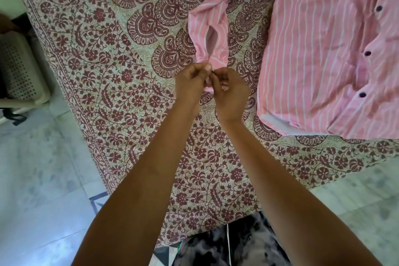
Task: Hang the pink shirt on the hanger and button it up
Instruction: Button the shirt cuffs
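The pink shirt (323, 49) with white stripes lies spread on the bed at the right, its dark buttons (367, 53) in a row down the front. One sleeve (210, 28) stretches left across the bedspread, with its slit open above the cuff. My left hand (192, 86) and my right hand (231, 93) meet at the cuff end and both pinch the cuff fabric between fingers and thumbs. The cuff itself is mostly hidden by my fingers. No hanger is in view.
A patterned maroon and cream bedspread (121, 75) covers the bed. A white perforated plastic basket (19, 71) stands at the left on the pale tiled floor (38, 179). The bed's near edge runs just in front of my legs.
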The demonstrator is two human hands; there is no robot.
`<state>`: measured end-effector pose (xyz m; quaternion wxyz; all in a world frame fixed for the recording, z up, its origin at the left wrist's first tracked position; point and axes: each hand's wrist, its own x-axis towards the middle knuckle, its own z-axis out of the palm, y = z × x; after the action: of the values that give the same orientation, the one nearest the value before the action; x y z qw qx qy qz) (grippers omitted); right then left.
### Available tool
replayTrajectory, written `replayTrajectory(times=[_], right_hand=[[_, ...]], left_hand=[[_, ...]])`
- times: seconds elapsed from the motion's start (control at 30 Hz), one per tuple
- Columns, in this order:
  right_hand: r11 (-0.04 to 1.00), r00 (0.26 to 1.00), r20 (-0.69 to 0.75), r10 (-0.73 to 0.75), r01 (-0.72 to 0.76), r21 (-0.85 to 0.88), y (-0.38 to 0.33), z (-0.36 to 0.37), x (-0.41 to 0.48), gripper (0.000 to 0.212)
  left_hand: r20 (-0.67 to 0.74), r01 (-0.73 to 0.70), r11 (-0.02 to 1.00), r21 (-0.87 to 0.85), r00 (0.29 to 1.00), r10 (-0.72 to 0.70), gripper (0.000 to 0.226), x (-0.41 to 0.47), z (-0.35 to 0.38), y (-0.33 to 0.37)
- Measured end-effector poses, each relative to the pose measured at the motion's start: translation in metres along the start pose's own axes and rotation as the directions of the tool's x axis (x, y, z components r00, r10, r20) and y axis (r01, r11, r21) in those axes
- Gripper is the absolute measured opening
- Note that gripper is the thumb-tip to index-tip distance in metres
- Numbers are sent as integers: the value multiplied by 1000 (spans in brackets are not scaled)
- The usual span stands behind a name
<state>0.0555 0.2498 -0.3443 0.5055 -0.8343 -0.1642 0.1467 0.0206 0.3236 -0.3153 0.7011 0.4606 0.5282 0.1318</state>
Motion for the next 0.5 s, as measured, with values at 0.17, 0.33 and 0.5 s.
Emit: replayTrajectory(times=[0.17,0.33,0.5], right_hand=[[997,999,-26,41,-39,69,-4,0,2,8],[993,1000,-22,22,-19,113,-7,-2,6,10],[998,997,-43,-58,59,19,-2,-4,5,16]], left_hand=[[12,-8,1000,-28,1000,8,16,1,2,1],[14,-29,999,-31,999,29,12,4,3,5],[36,-139,988,70,990,137,10,4,3,7]])
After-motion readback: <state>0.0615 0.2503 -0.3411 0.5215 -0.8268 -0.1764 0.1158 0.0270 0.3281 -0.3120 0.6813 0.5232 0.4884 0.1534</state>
